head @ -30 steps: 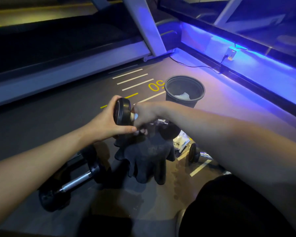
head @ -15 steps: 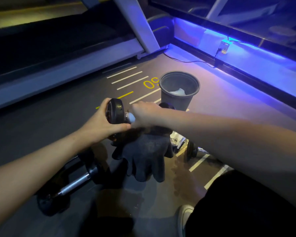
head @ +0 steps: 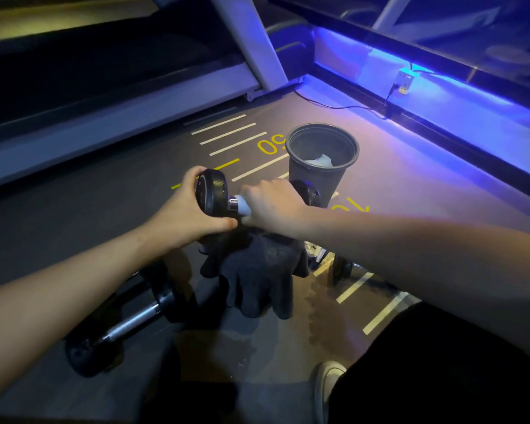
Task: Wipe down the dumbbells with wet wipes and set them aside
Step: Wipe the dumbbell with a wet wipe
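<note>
While the floor (head: 83,228) carries white and yellow line markings, a treadmill frame (head: 110,117) runs along the far left. Grey bin (head: 318,175) stands far of centre, a crumpled wipe inside. Second dumbbell (head: 126,322) lies on the floor near left. Dark gloves (head: 257,280) lie in a heap just under the hands. Held dumbbell (head: 213,194) is up off the floor at centre: left hand (head: 187,215) grips its left head, right hand (head: 273,206) is wrapped round the handle with a wet wipe (head: 244,208) pinched against it. Hands are close together, almost touching.
</note>
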`<state>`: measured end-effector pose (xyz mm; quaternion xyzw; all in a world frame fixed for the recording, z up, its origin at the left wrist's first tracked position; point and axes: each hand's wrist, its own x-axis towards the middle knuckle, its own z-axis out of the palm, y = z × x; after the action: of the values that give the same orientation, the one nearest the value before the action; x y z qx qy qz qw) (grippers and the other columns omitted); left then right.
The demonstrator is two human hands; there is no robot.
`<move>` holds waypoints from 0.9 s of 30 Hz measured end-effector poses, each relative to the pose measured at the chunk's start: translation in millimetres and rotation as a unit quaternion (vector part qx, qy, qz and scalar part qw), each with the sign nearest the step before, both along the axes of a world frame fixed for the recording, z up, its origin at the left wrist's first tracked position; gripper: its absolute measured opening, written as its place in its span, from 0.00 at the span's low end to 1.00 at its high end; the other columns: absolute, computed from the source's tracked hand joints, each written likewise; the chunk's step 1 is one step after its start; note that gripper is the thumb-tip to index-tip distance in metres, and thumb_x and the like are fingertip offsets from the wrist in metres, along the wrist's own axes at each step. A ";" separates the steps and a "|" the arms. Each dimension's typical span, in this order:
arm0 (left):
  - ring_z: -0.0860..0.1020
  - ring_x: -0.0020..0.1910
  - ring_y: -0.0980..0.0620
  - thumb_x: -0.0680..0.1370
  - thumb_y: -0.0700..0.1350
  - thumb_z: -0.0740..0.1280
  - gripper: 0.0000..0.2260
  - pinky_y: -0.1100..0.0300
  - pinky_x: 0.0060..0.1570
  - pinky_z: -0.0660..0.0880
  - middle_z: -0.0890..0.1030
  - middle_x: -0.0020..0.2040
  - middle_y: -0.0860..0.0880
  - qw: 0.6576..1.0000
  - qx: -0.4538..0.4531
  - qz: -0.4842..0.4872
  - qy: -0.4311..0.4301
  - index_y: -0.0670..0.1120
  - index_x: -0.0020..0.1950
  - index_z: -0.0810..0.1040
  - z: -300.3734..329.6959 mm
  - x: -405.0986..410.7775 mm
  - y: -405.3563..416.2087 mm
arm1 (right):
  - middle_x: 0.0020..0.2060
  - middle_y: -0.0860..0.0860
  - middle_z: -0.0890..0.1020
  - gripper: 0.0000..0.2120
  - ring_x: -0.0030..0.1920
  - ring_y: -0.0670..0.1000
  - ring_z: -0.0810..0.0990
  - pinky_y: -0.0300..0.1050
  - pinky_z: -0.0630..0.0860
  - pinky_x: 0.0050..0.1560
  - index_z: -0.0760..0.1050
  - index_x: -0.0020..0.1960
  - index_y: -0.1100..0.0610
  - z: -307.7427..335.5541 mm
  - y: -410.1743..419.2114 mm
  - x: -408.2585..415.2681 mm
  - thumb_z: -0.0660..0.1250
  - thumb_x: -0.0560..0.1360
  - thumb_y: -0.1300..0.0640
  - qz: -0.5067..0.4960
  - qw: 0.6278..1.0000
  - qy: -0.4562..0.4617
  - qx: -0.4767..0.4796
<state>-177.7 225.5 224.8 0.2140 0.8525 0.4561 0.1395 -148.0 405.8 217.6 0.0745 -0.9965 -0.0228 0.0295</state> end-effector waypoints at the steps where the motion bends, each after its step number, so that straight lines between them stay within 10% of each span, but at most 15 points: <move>1: 0.77 0.41 0.63 0.68 0.40 0.79 0.36 0.74 0.35 0.75 0.75 0.49 0.58 1.000 0.003 0.005 -0.001 0.56 0.66 0.61 1.7 0.7 1.5 | 0.45 0.54 0.82 0.15 0.48 0.59 0.82 0.45 0.67 0.40 0.76 0.54 0.55 3.9 1.7 -2.6 0.69 0.72 0.47 -0.015 0.998 -0.040 -0.035; 8: 0.80 0.46 0.52 0.61 0.50 0.80 0.42 0.51 0.47 0.81 0.76 0.59 0.49 1.000 -0.026 -0.003 0.001 0.58 0.70 0.62 8.4 1.2 1.9 | 0.27 0.49 0.84 0.03 0.29 0.48 0.84 0.36 0.75 0.28 0.78 0.38 0.59 20.8 16.1 -11.8 0.69 0.69 0.65 -0.027 0.920 -0.289 -0.265; 18: 0.80 0.48 0.53 0.64 0.47 0.81 0.44 0.54 0.49 0.80 0.77 0.58 0.51 0.999 -0.023 0.022 -0.015 0.54 0.73 0.60 10.8 4.6 4.8 | 0.45 0.55 0.83 0.18 0.46 0.61 0.83 0.50 0.76 0.43 0.76 0.54 0.52 -11.2 17.8 0.7 0.68 0.70 0.42 -0.029 0.999 0.015 0.019; 27: 0.76 0.57 0.50 0.53 0.62 0.73 0.48 0.53 0.60 0.76 0.72 0.61 0.48 0.996 -0.076 0.013 0.035 0.60 0.71 0.59 18.6 10.6 9.2 | 0.31 0.52 0.85 0.02 0.23 0.43 0.77 0.36 0.70 0.27 0.79 0.36 0.57 24.4 31.7 -15.2 0.70 0.67 0.62 -0.045 0.933 -0.309 -0.177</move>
<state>-167.1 234.7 243.4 0.2072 0.8917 0.3844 0.1191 -163.2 437.5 241.9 0.0264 -0.9467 0.1763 -0.2682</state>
